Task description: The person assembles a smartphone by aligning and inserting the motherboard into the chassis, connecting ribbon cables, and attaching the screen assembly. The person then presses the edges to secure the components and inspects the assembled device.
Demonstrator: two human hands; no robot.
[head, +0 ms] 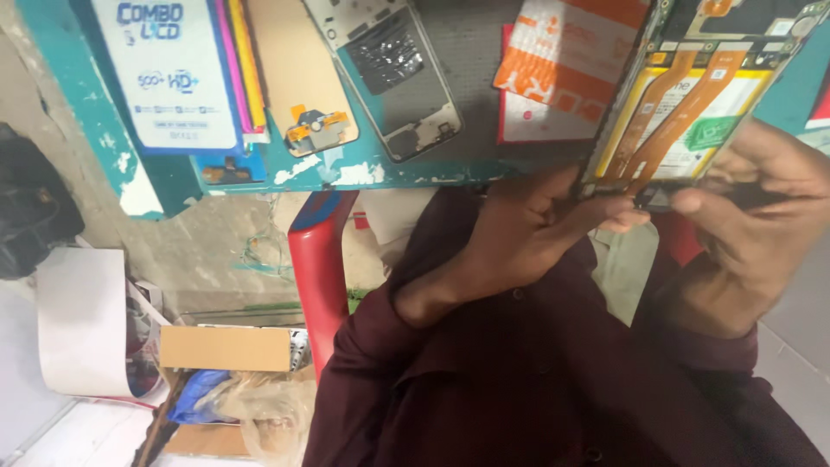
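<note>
The left hand [527, 229] was curled nearly closed, its fingertips pinched against the bottom edge of an opened phone [692, 112] that lay at the front edge of a teal table [363, 169]. The right hand [752, 216] met it from the other side, fingers bent and closed on the same lower corner of the phone, with what looked like a small dark part or tool between thumb and forefinger; I could not tell which. Both hands touched the phone and almost touched each other.

The phone lay with its back off, showing a yellow-and-white battery [692, 121] crossed by 2 orange ribbon cables [674, 104] running side by side down its length.

Further left on the table lay a bare phone frame [389, 73], tilted, and beside that a tan card [298, 78] with a small orange-and-grey part [316, 130] on it. A white-and-blue box [169, 73] sat at the far left, and an orange-and-white packet [566, 56] lay between the frame and the open phone.

Below the table edge showed maroon sleeves [519, 372], a red chair arm [316, 259], a cardboard box [225, 348] and a plastic bag [259, 411].
</note>
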